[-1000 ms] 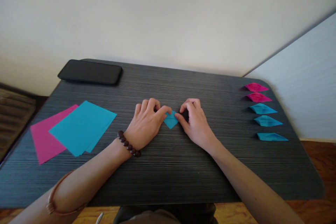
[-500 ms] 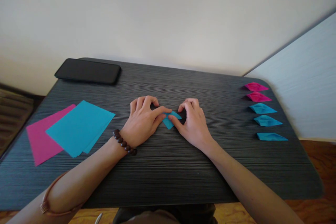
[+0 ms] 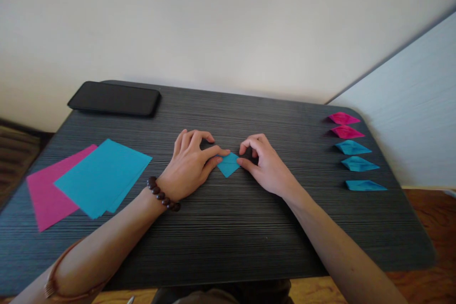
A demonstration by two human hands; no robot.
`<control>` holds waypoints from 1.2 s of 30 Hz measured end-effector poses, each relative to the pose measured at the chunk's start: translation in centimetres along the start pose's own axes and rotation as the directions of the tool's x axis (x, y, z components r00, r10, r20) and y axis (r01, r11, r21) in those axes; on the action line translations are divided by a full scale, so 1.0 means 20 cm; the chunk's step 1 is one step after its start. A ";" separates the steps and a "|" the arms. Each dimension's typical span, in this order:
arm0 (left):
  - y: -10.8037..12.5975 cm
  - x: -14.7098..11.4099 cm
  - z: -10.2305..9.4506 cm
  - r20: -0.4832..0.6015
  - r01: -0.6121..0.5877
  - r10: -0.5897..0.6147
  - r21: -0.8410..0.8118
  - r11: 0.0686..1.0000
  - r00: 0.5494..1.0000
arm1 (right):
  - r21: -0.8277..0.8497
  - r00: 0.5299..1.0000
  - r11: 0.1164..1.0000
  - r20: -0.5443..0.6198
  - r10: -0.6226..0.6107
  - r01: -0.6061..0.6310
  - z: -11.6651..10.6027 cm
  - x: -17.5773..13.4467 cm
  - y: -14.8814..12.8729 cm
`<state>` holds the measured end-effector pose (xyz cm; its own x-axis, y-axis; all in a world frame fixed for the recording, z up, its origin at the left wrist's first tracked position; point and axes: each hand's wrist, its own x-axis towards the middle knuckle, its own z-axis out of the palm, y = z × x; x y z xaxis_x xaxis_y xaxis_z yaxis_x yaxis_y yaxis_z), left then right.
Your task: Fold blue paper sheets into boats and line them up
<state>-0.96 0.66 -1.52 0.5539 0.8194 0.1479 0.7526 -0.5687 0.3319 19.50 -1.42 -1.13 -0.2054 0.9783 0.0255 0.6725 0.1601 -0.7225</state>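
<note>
A small folded piece of blue origami paper point(image 3: 228, 166), diamond-shaped with a crease across its upper part, lies on the table between my hands. My left hand point(image 3: 185, 164) grips its left side, the index finger along the top edge and the thumb at the left corner. At the right corner, my right hand point(image 3: 265, 164) pinches with the thumb and bent index finger; its other fingers curl inward. Fingertips cover parts of the paper's upper edges.
Blue square sheets point(image 3: 103, 178) overlap a pink sheet point(image 3: 53, 192) at left. Behind them rests a black phone point(image 3: 114, 99). Along the table's point(image 3: 228, 242) right side stand folded pink pieces point(image 3: 345, 131) and several folded blue pieces point(image 3: 360, 164) in a column. A wall borders the far edge.
The raised upper flap of the small blue paper now lies flatter, showing a diamond outline. My right thumb has drawn back from its middle to the right corner. The view has shifted slightly.
</note>
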 end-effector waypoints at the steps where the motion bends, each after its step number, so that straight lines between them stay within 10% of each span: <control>1: 0.00 0.00 0.00 0.002 -0.002 0.002 -0.001 1.000 1.000 | 0.009 1.000 1.000 0.012 -0.006 0.005 -0.01 0.00 0.00; 18: 0.00 -0.01 0.00 0.000 -0.038 0.038 -0.038 0.999 0.999 | -0.173 0.988 0.985 -0.153 -0.016 -0.011 0.08 -0.03 -0.04; 36: -0.05 -0.01 -0.01 0.088 -0.076 0.082 -0.066 0.995 0.993 | 0.047 0.997 0.996 0.021 -0.073 0.072 -0.02 -0.02 0.02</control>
<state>-1.90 1.16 -1.65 0.6427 0.7605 0.0922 0.6833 -0.6235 0.3800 20.10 -1.70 -1.21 -0.2686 0.9611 0.0638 0.6221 0.2237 -0.7503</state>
